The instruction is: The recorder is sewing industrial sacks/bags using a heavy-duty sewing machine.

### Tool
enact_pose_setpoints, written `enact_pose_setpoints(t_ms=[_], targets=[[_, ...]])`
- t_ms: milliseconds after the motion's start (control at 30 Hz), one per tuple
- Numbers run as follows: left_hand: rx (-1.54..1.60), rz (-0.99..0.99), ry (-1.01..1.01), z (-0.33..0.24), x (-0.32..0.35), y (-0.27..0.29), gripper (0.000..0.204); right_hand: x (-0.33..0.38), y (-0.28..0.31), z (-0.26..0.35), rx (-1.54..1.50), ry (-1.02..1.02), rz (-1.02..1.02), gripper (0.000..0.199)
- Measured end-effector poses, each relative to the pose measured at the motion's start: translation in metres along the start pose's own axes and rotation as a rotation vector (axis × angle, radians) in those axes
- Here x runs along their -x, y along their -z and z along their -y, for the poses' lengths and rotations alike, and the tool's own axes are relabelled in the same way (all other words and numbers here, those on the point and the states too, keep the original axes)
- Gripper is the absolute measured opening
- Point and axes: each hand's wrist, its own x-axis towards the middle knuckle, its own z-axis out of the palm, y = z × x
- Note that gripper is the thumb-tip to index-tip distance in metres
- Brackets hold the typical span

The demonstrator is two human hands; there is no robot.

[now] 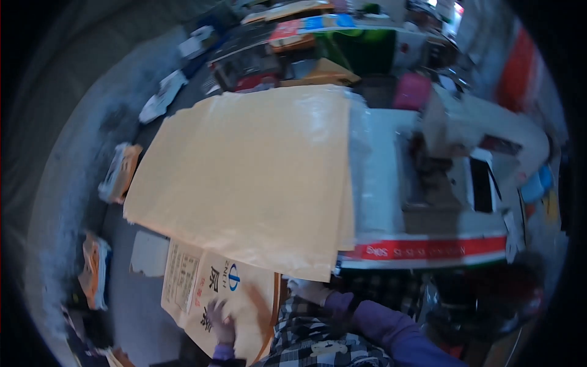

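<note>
Below the desk [422, 248] edge, left hand [221, 323] lies spread on a printed sack [214, 293], flattening it (right hand [306, 289] grip: cannot tell).

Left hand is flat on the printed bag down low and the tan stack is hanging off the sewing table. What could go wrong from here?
1. The stack of tan bags overhangs the sewing table on the left, so tugging it could slide the whole stack off.
2. The left hand only presses flat on the printed bag without gripping it, so the bag might slip away.
3. The right hand sits half hidden under the stack's edge, where a shifting stack could pinch it.
</note>
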Motion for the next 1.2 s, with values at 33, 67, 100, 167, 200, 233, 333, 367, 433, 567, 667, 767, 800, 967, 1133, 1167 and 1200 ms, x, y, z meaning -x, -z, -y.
enact_pose_setpoints(t_ms=[33,67,100,167,200,233,333,367,433,567,667,767,800,967,1133,1167,1200], targets=[[0.034,0.072,-0.215,-0.103,-0.054,0.015,0.045,0.005,0.006,0.034,0.144,0.122,-0.016,0.019],[0.206,0.124,-0.44,-0.169,-0.089,0.013,0.048,0.013,-0.001,0.042,0.162,0.131,0.088,0.022],[0.267,0.165,-0.634,-0.229,-0.113,-0.002,0.052,0.021,-0.002,0.047,0.21,0.122,0.161,0.023],[0.255,0.237,-0.715,-0.319,-0.143,-0.041,0.062,0.036,-0.002,0.049,0.1,0.269,0.125,0.023],[0.162,0.219,-0.73,-0.324,-0.152,-0.067,0.068,0.037,-0.002,0.063,0.251,0.447,-0.01,0.023],[0.162,0.217,-0.731,-0.316,-0.155,-0.079,0.068,0.046,0.011,0.073,0.3,0.372,0.123,0.023],[0.165,0.276,-0.752,-0.296,-0.18,-0.091,0.076,0.08,0.096,0.13,0.154,0.137,0.167,0.024],[0.27,0.385,-0.721,-0.284,-0.186,-0.082,0.075,0.084,0.118,0.147,0.067,0.061,0.128,0.027],[0.353,0.434,-0.686,-0.278,-0.184,-0.071,0.073,0.086,0.146,0.151,0.007,0.081,-0.023,0.024],[0.279,0.378,-0.653,-0.279,-0.181,-0.067,0.056,0.06,0.188,0.176,0.047,0.136,-0.4,0.022],[0.227,0.404,-0.443,-0.282,-0.182,-0.063,0.034,0.046,0.199,0.191,0.161,0.135,-0.466,0.019],[0.168,0.368,-0.397,-0.283,-0.178,-0.054,0.021,0.033,0.182,0.185,0.265,0.126,-0.475,0.021],[0.165,0.356,-0.393,-0.283,-0.175,-0.052,0.021,0.024,0.178,0.184,0.264,0.137,-0.469,0.021],[0.517,0.127,-0.247,-0.26,-0.168,-0.029,0.023,0.009,0.147,0.186,0.66,0.5,-0.261,0.056],[1.16,0.135,0.255,-0.26,-0.154,0.034,0.024,0.018,0.095,0.197,0.608,0.646,-0.041,0.061],[1.092,0.088,0.189,-0.25,-0.146,0.038,0.024,0.02,0.084,0.203,0.515,0.649,0.051,0.057],[1.02,0.039,0.125,-0.239,-0.138,0.046,0.023,0.022,0.076,0.212,0.416,0.655,0.144,0.054]])
